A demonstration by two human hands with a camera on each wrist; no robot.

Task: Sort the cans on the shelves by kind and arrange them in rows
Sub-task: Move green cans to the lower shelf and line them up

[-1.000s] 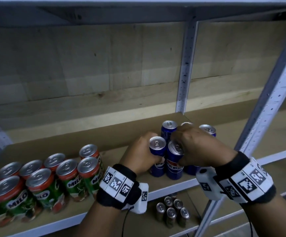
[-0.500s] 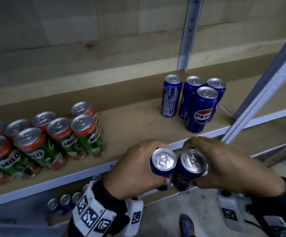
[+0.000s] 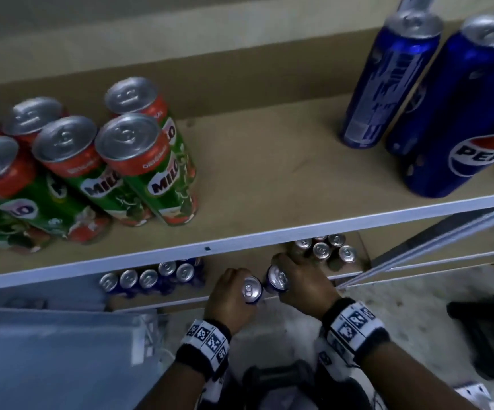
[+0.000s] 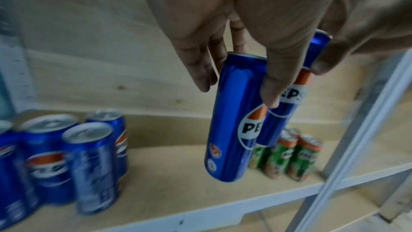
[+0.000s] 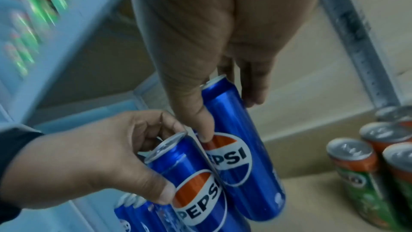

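My left hand (image 3: 234, 292) grips one blue Pepsi can (image 3: 251, 290) (image 4: 234, 117) from above. Beside it my right hand (image 3: 299, 279) grips a second Pepsi can (image 3: 277, 278) (image 5: 240, 147). Both cans hang upright and touching, just in front of the lower shelf (image 3: 240, 301). On that shelf a row of Pepsi cans (image 3: 151, 276) (image 4: 55, 156) stands to the left and a cluster of green Milo cans (image 3: 322, 250) (image 4: 289, 156) to the right. The held cans are over the gap between them.
The upper shelf (image 3: 240, 241) carries several Milo cans (image 3: 121, 161) at left and three Pepsi cans (image 3: 447, 113) at right. A metal upright (image 3: 417, 253) runs right of my hands. A blue-grey sheet (image 3: 47, 350) lies low left, a dark object (image 3: 491, 335) on the floor.
Both hands lifted their Pepsi cans off the upper shelf, drew them out and carried them down to the lower shelf. The view tilted downward.
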